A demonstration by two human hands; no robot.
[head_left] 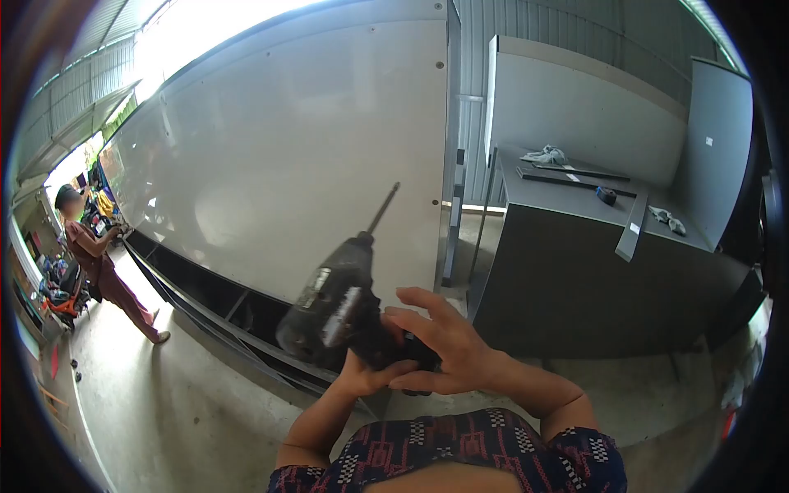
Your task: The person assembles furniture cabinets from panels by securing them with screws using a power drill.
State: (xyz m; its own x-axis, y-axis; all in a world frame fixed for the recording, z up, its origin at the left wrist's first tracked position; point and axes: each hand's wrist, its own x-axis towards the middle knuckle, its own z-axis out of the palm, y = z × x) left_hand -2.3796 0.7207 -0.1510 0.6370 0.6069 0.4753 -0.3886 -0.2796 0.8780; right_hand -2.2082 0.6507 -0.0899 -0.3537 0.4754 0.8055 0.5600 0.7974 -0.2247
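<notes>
A black power drill (333, 300) with a long bit is held up in front of my chest, its bit pointing up and to the right. My left hand (366, 376) is wrapped round the lower part of the drill, partly hidden behind it. My right hand (444, 341) is at the drill's handle from the right, thumb and fingers bent round it, with the upper fingers lifted. Behind the drill stands a large pale panel (312, 140) with screws along its right edge.
A dark frame (238, 308) runs along the panel's foot. A person (97, 255) stands at the left by its far end. On the right, a dark cabinet (592, 287) bears metal strips, cloths and a blue-black tool (606, 195).
</notes>
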